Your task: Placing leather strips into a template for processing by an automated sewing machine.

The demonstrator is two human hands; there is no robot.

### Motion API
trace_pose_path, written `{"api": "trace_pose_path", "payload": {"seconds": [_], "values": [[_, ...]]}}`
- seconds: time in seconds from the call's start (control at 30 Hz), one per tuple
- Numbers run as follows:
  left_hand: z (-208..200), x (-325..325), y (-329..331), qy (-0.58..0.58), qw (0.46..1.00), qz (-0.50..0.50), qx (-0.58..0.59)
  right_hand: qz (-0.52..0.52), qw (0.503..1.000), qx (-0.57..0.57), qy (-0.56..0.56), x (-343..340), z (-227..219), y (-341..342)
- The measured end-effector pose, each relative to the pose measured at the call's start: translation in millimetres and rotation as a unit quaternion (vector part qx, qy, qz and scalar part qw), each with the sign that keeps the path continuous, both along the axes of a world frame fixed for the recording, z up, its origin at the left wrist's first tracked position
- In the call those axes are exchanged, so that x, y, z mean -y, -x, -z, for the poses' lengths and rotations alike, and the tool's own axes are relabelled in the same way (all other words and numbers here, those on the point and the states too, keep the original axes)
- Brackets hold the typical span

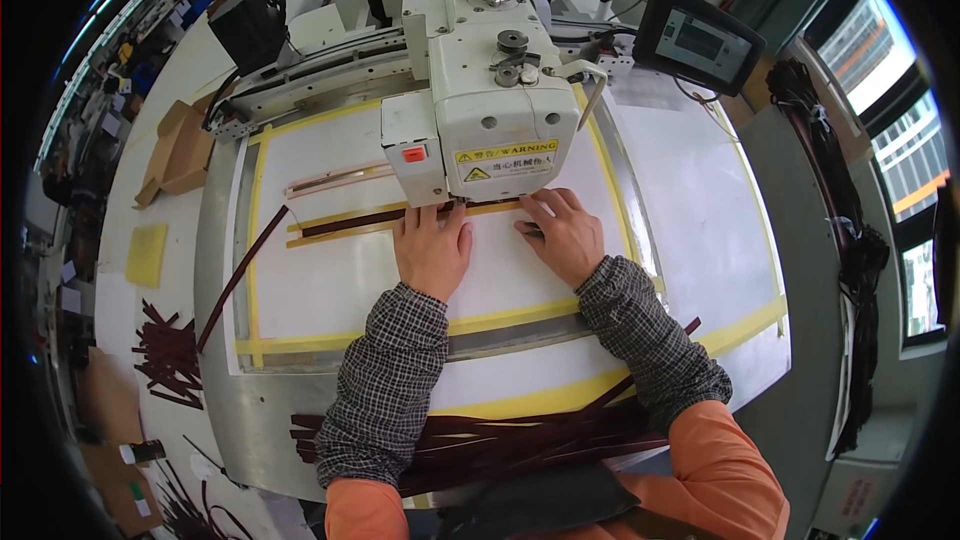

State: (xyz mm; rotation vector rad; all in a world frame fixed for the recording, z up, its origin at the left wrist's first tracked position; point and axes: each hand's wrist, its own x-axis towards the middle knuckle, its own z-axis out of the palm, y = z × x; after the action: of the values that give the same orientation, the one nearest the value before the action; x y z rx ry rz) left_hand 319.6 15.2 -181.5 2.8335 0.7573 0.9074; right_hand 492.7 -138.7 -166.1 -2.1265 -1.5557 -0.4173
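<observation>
Just in front of the one sewing machine (500, 90), my left hand (433, 248) lies open, fingertips at one dark strip (352, 222), partly hidden under the machine; my right hand (568, 240) is curled, and I cannot tell whether it grips anything. Nearer me than the machine, my left sleeve (385, 380) crosses a pile of strips (520, 432) too overlapped to count.

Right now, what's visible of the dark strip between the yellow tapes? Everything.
The strip looks leather-like: long, narrow, dark maroon, flat on the white sheet, slightly aslant, yellow tape along both sides. Its left end is uncovered; farther right, the left hand and machine head hide part. The left hand seems to touch it; the right hand's contact is unclear.
</observation>
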Motion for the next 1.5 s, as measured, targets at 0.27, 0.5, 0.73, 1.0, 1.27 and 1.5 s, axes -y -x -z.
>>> {"api": "trace_pose_path", "payload": {"seconds": [0.27, 0.5, 0.73, 1.0, 1.27, 1.5], "values": [[-1.7, 0.7, 2.1, -0.01, 1.0, -0.003, -0.024, -0.034, 0.999, -0.013, -0.014, -4.3, -5.6, 10.1], [-27.5, -50.9, 34.3, 0.069, 0.996, 0.043, -0.035, -0.062, 0.997, -0.036, -0.014, 4.7, 0.2, -4.7], [12.5, -231.8, 252.0, -0.027, 0.936, -0.334, -0.105, -0.091, 0.993, -0.056, -0.054, -11.1, -1.4, 6.8], [-26.0, -237.3, 273.2, 0.039, 0.963, -0.261, -0.057, -0.071, 0.989, -0.128, 0.014, 32.2, -27.2, -22.3], [-96.2, -196.1, 366.9, 0.235, 0.957, -0.168, -0.023, 0.011, 0.965, -0.222, 0.14, 92.3, -55.9, -60.0], [-214.0, -0.9, 224.0, 0.203, 0.973, 0.068, -0.085, -0.222, 0.66, -0.715, 0.061, 17.8, -110.6, 64.4]]}}
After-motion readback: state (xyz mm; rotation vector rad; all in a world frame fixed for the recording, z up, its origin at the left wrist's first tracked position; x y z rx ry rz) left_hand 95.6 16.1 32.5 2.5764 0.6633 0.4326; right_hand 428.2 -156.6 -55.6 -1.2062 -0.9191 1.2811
